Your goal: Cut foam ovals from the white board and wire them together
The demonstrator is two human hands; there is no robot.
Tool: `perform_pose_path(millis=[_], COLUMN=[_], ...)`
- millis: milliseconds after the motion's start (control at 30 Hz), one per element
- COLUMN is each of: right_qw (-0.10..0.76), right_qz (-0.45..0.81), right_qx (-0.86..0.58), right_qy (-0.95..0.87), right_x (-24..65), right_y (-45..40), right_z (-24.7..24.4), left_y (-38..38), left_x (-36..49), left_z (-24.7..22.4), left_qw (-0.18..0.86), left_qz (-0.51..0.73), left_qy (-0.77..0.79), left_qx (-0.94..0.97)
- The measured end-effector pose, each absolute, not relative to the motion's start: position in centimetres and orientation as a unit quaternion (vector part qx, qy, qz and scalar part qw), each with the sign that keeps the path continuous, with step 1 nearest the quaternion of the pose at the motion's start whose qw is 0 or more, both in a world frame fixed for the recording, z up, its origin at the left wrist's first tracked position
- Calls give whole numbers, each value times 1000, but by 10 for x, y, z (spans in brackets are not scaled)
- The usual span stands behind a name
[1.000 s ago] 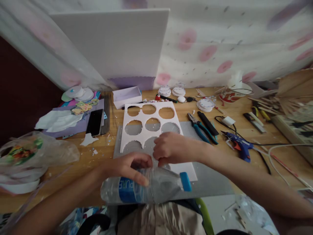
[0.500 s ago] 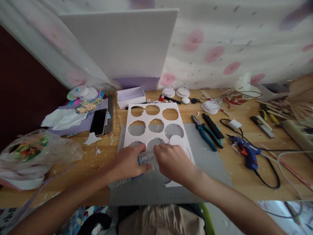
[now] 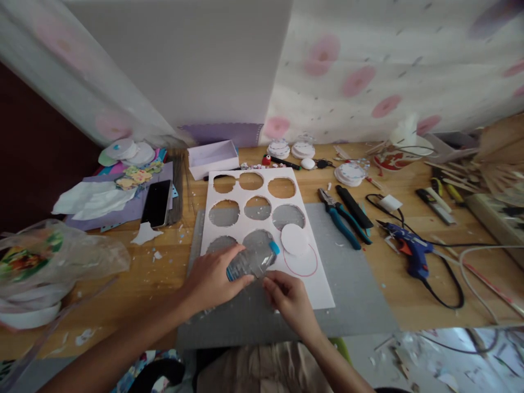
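Note:
A clear plastic bottle [image 3: 256, 258] with a blue cap lies tilted in my left hand [image 3: 215, 275], whose fingers wrap round its body. Just right of the bottle, my right hand [image 3: 289, 300] is closed in a pinch near the bottle's lower side; what its fingertips hold is too small to make out. Under both hands is a white foam board [image 3: 268, 221] with several round holes cut in it. A white disc [image 3: 294, 239] rests on the board beside a red drawn circle. The board lies partly on a grey cutting mat [image 3: 347, 284].
To the right are pliers [image 3: 339, 218], a black-handled tool [image 3: 354, 206] and a blue glue gun [image 3: 413, 251] with its cable. On the left lie a phone [image 3: 156, 203], paper pieces and a plastic bag [image 3: 90, 251]. A white box [image 3: 213, 158] stands behind the board.
The bottle's blue cap now shows, pointing up and right. My right hand has moved down off the bottle, uncovering the drawn red circle. The view has shifted slightly.

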State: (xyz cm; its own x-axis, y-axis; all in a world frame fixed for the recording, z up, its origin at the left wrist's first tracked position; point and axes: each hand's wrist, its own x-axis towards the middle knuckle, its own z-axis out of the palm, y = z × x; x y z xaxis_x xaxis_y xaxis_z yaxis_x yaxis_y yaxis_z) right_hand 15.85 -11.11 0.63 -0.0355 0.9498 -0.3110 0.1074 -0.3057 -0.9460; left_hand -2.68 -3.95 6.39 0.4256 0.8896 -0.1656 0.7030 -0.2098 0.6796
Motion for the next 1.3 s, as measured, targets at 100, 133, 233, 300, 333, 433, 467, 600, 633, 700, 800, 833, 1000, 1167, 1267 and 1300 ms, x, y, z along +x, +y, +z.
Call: perform_pose_path(millis=[100, 133, 233, 300, 333, 433, 467, 600, 633, 700, 800, 833, 1000, 1167, 1267, 1300], right_qw=[389, 388, 378, 369, 371, 426, 453, 504, 508, 509, 495, 491, 474, 460, 454, 453], right_qz=[586, 597, 624, 640, 644, 651, 656, 690, 693, 697, 703, 705, 740, 788, 805, 809], right_qx=[-576, -573, -565, -566, -566, -520, -485, -362, -349, -334, -313, -302, -229, -183, -174, -171], right_qy=[-416, -406, -385, -366, -358, -353, -359, -372, -374, -379, -403, -414, -419, -366, -340, -333], right_x=[159, 160, 164, 169, 171, 175, 176, 175, 176, 178, 185, 189, 197, 189, 186, 186], right_y=[-108, -106, -101, -97, -96, -93, -94, -100, -102, -102, -91, -84, -48, -33, -33, -33], right_z=[5, 6, 9, 11, 12, 17, 20, 32, 34, 38, 39, 38, 30, 14, 6, 5], left_y=[-35, -33, -31, -31, -32, -37, -39, -50, -53, -55, -51, -48, -35, -38, -44, -45], left_x=[-27, -28, -31, -33, -33, -33, -33, -29, -28, -26, -21, -18, 0, 17, 23, 25], left_z=[65, 65, 64, 64, 65, 70, 72, 75, 74, 73, 67, 64, 49, 48, 51, 52], left_qw=[367, 373, 401, 442, 470, 564, 595, 711, 731, 757, 799, 816, 872, 873, 861, 858], left_qz=[111, 105, 106, 117, 126, 163, 175, 206, 213, 230, 236, 234, 270, 285, 281, 281], left_qy=[528, 533, 545, 543, 537, 502, 486, 446, 444, 443, 410, 387, 311, 325, 369, 381], left_qx=[757, 752, 729, 704, 689, 636, 615, 503, 473, 422, 373, 360, 266, 225, 208, 200])
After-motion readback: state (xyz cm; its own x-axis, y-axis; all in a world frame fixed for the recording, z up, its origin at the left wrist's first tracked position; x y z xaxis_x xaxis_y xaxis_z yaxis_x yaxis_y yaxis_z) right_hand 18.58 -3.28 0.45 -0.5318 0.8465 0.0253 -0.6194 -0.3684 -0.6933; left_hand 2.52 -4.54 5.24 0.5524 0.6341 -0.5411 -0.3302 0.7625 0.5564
